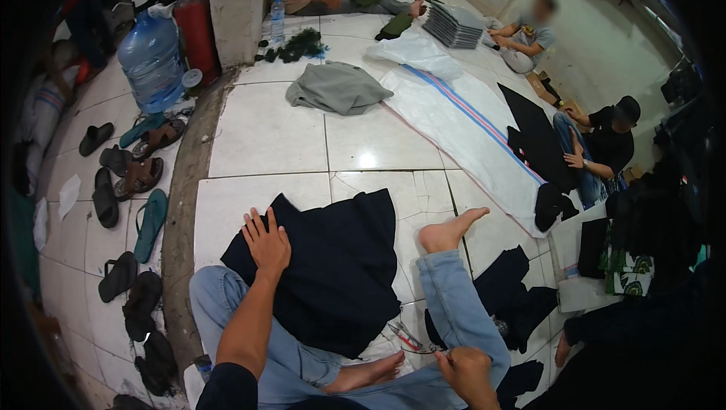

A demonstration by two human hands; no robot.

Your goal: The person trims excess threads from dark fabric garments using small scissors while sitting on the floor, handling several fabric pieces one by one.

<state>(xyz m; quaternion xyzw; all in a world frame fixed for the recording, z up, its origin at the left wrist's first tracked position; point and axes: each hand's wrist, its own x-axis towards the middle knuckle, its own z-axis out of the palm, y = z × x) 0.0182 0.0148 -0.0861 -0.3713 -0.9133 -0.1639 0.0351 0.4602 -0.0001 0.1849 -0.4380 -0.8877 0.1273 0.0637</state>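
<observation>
A dark navy piece of cloth (334,262) lies spread on the white floor tiles between my legs. My left hand (267,245) rests flat on its left part, fingers spread. My right hand (466,375) is by my right thigh, its fingers curled, at the end of a thin dark curved thing whose kind I cannot tell. Thread snips with red handles (407,339) lie on the floor between the cloth and that hand. More dark cloth pieces (505,296) lie beyond my right shin.
Sandals (150,226) and a large blue water bottle (148,61) stand left. Ahead lie a grey folded cloth (339,88) and a white woven sack (459,118). Several people sit on the floor ahead and right; one in black (610,141) sits beside black cloth (539,143).
</observation>
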